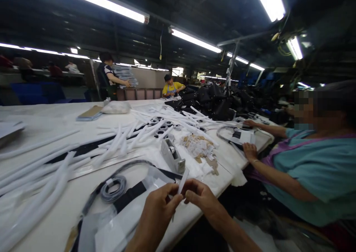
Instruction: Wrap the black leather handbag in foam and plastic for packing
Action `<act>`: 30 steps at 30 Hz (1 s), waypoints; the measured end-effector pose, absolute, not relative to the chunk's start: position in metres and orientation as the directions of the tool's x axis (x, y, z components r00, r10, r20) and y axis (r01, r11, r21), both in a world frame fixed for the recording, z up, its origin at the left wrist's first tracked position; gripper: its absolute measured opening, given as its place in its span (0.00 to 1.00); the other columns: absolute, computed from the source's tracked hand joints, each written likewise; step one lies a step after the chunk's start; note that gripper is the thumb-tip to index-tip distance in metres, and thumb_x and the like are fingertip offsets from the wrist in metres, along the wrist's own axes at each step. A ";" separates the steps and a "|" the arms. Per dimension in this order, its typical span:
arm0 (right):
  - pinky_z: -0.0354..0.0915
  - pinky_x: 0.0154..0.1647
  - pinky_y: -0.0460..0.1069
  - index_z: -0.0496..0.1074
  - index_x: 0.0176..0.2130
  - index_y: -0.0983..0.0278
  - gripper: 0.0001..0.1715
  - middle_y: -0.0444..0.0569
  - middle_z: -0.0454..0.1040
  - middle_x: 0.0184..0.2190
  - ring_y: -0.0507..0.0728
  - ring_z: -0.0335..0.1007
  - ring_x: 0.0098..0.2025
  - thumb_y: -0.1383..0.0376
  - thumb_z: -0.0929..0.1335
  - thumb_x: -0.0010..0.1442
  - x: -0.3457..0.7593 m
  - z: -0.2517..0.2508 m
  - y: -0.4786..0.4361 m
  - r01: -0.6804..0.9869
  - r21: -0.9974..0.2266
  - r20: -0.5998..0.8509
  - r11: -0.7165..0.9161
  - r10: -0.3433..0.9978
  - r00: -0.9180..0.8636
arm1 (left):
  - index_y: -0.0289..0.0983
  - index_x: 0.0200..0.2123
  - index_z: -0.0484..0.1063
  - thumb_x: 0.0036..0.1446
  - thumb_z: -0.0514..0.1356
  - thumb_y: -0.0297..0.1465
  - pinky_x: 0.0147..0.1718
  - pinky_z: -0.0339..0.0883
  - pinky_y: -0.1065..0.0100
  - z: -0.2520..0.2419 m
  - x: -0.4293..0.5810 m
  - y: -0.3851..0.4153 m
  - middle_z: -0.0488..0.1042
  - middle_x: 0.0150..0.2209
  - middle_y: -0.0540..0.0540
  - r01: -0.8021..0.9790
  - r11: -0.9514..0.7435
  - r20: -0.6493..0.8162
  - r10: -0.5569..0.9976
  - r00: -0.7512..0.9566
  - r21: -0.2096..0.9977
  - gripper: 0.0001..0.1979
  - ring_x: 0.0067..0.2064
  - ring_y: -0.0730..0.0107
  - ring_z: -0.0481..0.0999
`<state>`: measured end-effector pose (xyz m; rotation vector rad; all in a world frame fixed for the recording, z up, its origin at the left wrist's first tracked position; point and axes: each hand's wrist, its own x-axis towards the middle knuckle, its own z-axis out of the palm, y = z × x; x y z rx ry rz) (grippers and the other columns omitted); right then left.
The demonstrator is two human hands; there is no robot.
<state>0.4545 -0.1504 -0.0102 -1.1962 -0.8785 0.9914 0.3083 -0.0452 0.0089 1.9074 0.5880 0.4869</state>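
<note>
Near the table's front edge, my left hand (160, 213) pinches a narrow white strip (183, 180) that stands up between my hands. My right hand (200, 198) is closed at the strip's right side, thumb and fingertips curled against it. Just beyond them sits a grey tape dispenser (172, 156). Left of my hands lie a coiled grey cable (113, 189), a black strap or tube curving around it, and clear plastic bags (114, 231) with white paper and a black piece. Behind the dispenser is a pile of paper scraps (198, 147).
Long white foam-like tubes (119, 140) spread over the white table (55, 114). Black items (214, 100) are heaped at the back. A person in a teal shirt (314, 170) works close on the right. Two more people are across the table, one carrying a stack (125, 77).
</note>
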 end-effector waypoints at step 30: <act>0.69 0.37 0.51 0.79 0.43 0.65 0.21 0.49 0.79 0.31 0.55 0.73 0.31 0.54 0.74 0.54 0.470 -0.008 -0.170 -0.119 -0.986 0.037 0.113 0.861 0.507 | 0.33 0.35 0.78 0.39 0.70 0.52 0.27 0.64 0.70 -0.036 0.335 -0.055 0.79 0.31 0.42 0.111 0.406 -0.288 0.406 0.867 0.907 0.29 0.31 0.66 0.76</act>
